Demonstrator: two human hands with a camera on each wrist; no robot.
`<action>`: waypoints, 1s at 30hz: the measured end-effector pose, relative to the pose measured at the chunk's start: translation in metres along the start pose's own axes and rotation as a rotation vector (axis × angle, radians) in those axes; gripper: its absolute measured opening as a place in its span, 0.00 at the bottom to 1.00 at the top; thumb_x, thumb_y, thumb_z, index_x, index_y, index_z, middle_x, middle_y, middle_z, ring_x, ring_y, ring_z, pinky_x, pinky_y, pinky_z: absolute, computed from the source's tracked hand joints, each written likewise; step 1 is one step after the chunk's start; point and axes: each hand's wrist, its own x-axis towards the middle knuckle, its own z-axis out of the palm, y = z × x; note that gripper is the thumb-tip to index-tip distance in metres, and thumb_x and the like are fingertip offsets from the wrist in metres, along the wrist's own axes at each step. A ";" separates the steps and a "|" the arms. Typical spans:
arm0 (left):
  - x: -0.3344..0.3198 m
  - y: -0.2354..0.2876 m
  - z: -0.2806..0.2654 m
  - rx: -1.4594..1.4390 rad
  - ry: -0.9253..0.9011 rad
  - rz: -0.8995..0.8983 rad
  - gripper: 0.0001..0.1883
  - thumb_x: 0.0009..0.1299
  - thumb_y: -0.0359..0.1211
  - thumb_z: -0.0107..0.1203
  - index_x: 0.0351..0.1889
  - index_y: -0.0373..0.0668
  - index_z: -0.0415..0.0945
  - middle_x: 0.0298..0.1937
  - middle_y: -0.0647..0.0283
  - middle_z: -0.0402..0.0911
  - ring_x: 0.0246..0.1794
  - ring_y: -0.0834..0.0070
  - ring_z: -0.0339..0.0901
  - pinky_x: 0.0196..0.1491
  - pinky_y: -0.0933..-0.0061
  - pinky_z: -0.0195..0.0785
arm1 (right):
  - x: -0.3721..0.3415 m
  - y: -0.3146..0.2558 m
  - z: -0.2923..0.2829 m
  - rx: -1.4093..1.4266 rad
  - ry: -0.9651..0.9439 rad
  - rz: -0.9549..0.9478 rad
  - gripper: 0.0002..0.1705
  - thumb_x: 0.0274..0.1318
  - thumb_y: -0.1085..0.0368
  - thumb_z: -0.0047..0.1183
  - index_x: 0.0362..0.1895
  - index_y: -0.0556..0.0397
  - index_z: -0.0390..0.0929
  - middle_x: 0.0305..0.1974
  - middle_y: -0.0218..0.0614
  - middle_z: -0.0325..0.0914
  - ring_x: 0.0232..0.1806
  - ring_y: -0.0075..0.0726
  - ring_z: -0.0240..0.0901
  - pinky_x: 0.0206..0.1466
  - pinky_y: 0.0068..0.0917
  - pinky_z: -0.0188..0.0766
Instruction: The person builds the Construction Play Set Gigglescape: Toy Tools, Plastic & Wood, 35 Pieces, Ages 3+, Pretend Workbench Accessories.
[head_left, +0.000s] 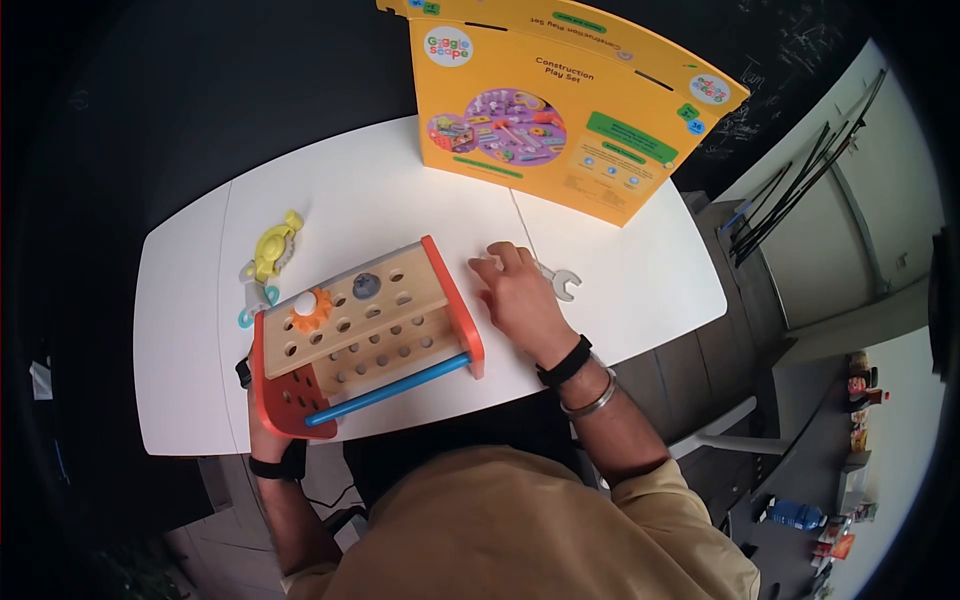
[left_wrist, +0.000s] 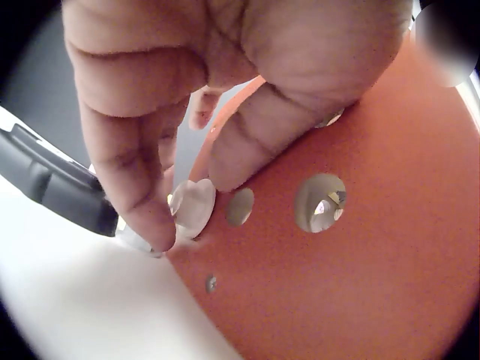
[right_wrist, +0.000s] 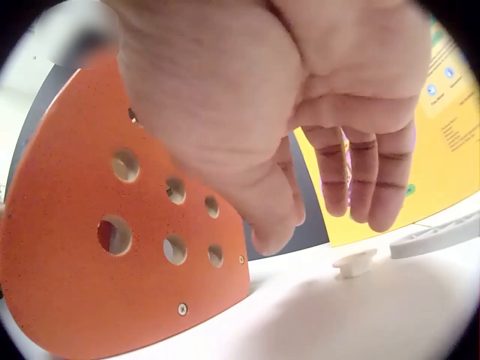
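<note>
The toy workbench stands on the table, with a wooden top, red sides and a blue bar. An orange gear with a white knob and a grey screw head sit on the top. Mostly hidden behind the red side in the head view, my left hand pinches a white round piece between thumb and finger, low beside that panel. My right hand hangs with relaxed fingers beside the other red side, holding nothing. A small white peg lies below its fingers.
A grey wrench lies just beyond my right hand. The yellow box stands at the table's back. To the left lie a yellow-green toy tool and a teal-ended piece, close to the workbench.
</note>
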 end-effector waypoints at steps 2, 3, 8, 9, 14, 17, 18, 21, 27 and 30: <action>-0.001 -0.001 -0.002 0.014 -0.003 -0.007 0.44 0.72 0.41 0.72 0.83 0.43 0.63 0.71 0.54 0.81 0.69 0.61 0.83 0.70 0.60 0.78 | 0.002 0.003 0.010 -0.063 0.019 -0.013 0.18 0.62 0.70 0.63 0.56 0.54 0.88 0.59 0.46 0.81 0.63 0.57 0.76 0.66 0.44 0.78; -0.001 -0.001 -0.002 0.024 -0.007 -0.006 0.44 0.72 0.41 0.73 0.82 0.43 0.63 0.71 0.54 0.81 0.69 0.61 0.83 0.69 0.60 0.78 | 0.003 0.007 0.015 -0.101 0.018 -0.024 0.17 0.62 0.70 0.60 0.56 0.53 0.88 0.60 0.47 0.81 0.63 0.57 0.76 0.66 0.44 0.77; 0.000 -0.001 0.002 0.061 -0.025 -0.008 0.44 0.70 0.41 0.74 0.82 0.43 0.64 0.70 0.54 0.82 0.68 0.61 0.84 0.68 0.60 0.78 | 0.004 0.015 0.020 -0.178 -0.031 -0.050 0.16 0.64 0.69 0.55 0.52 0.52 0.90 0.57 0.47 0.82 0.60 0.54 0.77 0.64 0.42 0.78; 0.000 -0.001 0.003 0.070 -0.033 -0.011 0.44 0.70 0.41 0.74 0.82 0.43 0.64 0.70 0.54 0.82 0.68 0.61 0.84 0.68 0.60 0.79 | 0.005 0.014 0.018 -0.193 -0.087 -0.031 0.15 0.64 0.69 0.55 0.50 0.52 0.90 0.54 0.46 0.83 0.58 0.53 0.77 0.62 0.42 0.79; 0.002 -0.001 0.012 0.119 -0.063 -0.009 0.44 0.69 0.41 0.75 0.81 0.43 0.65 0.69 0.54 0.83 0.67 0.62 0.85 0.67 0.61 0.79 | 0.003 0.025 0.017 -0.208 -0.136 -0.025 0.12 0.65 0.69 0.55 0.47 0.52 0.89 0.46 0.44 0.83 0.52 0.53 0.81 0.54 0.42 0.83; 0.002 -0.003 0.016 0.149 -0.082 -0.002 0.45 0.68 0.41 0.75 0.81 0.42 0.65 0.68 0.54 0.83 0.66 0.62 0.85 0.67 0.61 0.80 | 0.005 0.025 0.003 -0.002 -0.119 0.080 0.12 0.63 0.73 0.57 0.48 0.55 0.88 0.43 0.48 0.83 0.47 0.58 0.83 0.50 0.47 0.84; 0.000 -0.002 0.016 0.158 -0.089 -0.001 0.45 0.68 0.41 0.76 0.80 0.42 0.65 0.68 0.53 0.84 0.66 0.62 0.86 0.67 0.61 0.80 | 0.003 0.022 -0.005 0.066 -0.003 0.119 0.12 0.61 0.75 0.58 0.47 0.56 0.87 0.44 0.50 0.82 0.45 0.60 0.83 0.49 0.48 0.84; -0.004 -0.002 0.016 0.207 -0.117 0.014 0.45 0.67 0.41 0.76 0.80 0.42 0.66 0.68 0.53 0.84 0.66 0.62 0.86 0.66 0.61 0.80 | 0.003 -0.013 -0.047 0.274 0.245 0.235 0.14 0.62 0.81 0.62 0.50 0.58 0.85 0.46 0.49 0.83 0.42 0.58 0.86 0.45 0.45 0.85; -0.002 0.010 0.023 0.520 -0.133 0.308 0.51 0.56 0.42 0.83 0.77 0.42 0.68 0.62 0.54 0.87 0.59 0.55 0.89 0.60 0.61 0.83 | -0.021 -0.081 -0.071 0.562 0.420 -0.132 0.18 0.53 0.75 0.80 0.47 0.58 0.86 0.44 0.46 0.87 0.36 0.44 0.86 0.36 0.32 0.82; 0.000 -0.012 0.025 0.383 -0.055 0.182 0.50 0.59 0.41 0.81 0.79 0.42 0.66 0.59 0.54 0.88 0.56 0.55 0.91 0.57 0.60 0.84 | -0.020 -0.099 -0.057 0.485 0.317 -0.390 0.21 0.52 0.67 0.82 0.48 0.55 0.86 0.42 0.42 0.85 0.36 0.46 0.84 0.36 0.37 0.81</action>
